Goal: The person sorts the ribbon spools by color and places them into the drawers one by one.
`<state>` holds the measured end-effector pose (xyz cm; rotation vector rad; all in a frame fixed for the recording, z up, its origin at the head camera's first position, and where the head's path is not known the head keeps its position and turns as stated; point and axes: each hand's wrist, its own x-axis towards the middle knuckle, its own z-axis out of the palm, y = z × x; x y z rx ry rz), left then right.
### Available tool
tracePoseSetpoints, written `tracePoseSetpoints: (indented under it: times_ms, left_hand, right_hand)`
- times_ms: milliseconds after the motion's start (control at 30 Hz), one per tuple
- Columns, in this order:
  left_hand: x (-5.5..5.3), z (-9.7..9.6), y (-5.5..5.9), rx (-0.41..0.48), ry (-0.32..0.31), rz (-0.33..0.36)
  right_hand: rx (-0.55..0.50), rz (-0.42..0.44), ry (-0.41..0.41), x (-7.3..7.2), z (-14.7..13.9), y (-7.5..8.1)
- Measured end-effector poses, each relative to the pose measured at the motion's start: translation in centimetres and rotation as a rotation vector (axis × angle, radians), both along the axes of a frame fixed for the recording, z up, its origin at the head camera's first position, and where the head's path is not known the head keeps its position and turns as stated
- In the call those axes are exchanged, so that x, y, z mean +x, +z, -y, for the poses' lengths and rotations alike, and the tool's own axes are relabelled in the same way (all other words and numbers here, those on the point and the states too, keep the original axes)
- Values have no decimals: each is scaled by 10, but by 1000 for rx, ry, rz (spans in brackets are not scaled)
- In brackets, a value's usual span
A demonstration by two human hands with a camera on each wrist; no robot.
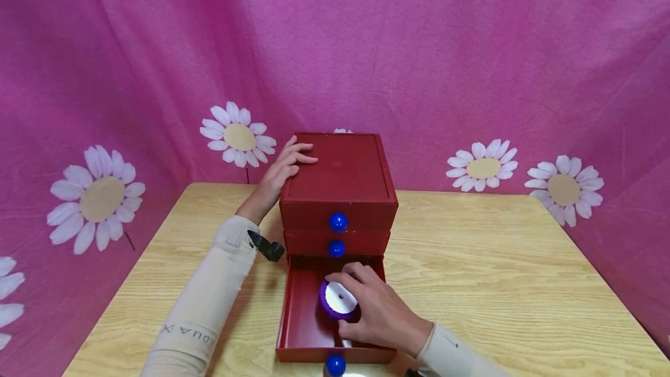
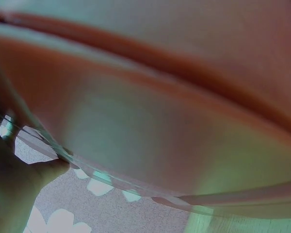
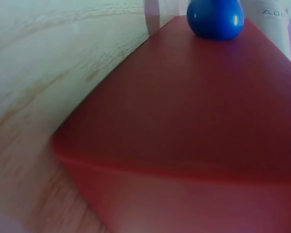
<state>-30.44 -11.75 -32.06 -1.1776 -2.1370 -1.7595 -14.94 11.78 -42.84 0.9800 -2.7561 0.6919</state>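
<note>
A red drawer box [image 1: 337,173] with round blue knobs stands on the table. Its bottom drawer [image 1: 303,330] is pulled out toward me. Inside that drawer my right hand [image 1: 379,310] grips a purple spool [image 1: 340,297] with a white face and a small centre hole, thumb on its near side and fingers over its far side. My left hand [image 1: 285,170] rests on the box's top left edge, fingers laid over the top. In the left wrist view the left hand [image 2: 19,184] lies against the box's side. Only the drawer's outside [image 3: 184,111] shows in the right wrist view.
The light wooden table [image 1: 487,272] stretches to both sides of the box. A pink cloth [image 1: 366,45] with white daisies hangs behind and at the sides. The open drawer's blue knob [image 1: 335,365] points toward me.
</note>
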Motion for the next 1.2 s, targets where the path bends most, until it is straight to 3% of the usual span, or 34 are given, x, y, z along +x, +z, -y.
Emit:
tracePoseSetpoints:
  times_ms: [467,700,867,1200]
  left_hand:
    - [-3,0,-1,-4,-3,-27]
    - [-28,2,-24,12,14,-46]
    - [-26,1,-22,8,29,-53]
    - [-1,-1,0,-14,14,-35]
  right_hand:
    - [115,121,25,-10,6,4]
    - [195,130,41,-12,10,3]
    - [223,160,54,-14,12,2]
    - [236,171,76,-14,14,0]
